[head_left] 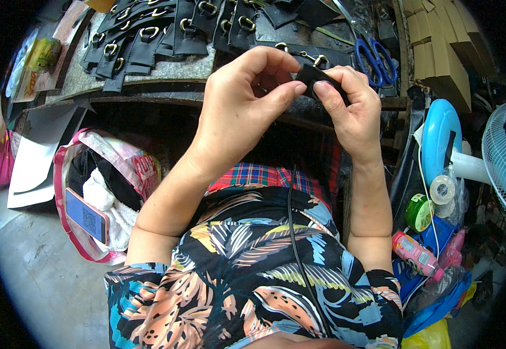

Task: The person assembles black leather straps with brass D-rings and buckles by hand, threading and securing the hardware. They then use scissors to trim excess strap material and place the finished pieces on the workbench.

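Observation:
Above the near edge of the workbench (177, 99), my two hands come together at a small black strap piece (311, 75) that looks like leather. My right hand (352, 107) grips it between thumb and bent fingers, which cover much of it. At its left end, the thumb and forefinger of my left hand (244, 99) pinch in close; the other fingers curl behind. Just beyond my fingertips is a metal clasp (318, 60) on black material. Blue-handled scissors (376, 63) lie to the right of my right hand.
Several black straps with metal rings (148, 35) cover the bench's far left. Cardboard boxes (439, 58) are stacked at far right. A blue and white fan (468, 163) and a pink bottle (417, 254) stand right. On the left, a bag (69, 227) holds a phone (87, 216).

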Tool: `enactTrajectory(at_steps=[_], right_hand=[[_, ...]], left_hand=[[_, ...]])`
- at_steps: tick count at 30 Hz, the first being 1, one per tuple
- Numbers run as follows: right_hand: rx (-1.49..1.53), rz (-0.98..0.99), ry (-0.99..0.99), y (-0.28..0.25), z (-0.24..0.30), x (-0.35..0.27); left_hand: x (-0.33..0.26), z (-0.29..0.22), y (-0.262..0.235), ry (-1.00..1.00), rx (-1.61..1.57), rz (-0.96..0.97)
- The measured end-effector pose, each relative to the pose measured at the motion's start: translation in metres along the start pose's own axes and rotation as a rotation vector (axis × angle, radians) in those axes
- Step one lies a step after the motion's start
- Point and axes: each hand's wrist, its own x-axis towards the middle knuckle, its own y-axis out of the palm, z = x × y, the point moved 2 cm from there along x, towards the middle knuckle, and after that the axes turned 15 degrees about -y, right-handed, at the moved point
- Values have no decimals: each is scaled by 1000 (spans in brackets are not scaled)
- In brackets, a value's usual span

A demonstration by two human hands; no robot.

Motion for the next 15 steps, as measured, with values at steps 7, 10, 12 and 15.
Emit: enactTrajectory(at_steps=[7,10,12,15], right_hand=[[-52,25,-34,3,0,-2],[33,32,6,2,-1,-3],[135,79,20,-1,-3,-3],[202,114,27,-6,-6,-2]], left_hand=[[2,3,5,100,-285,170],[5,5,2,40,-152,92],[7,4,2,46,-63,53],[7,0,2,98,74,31]])
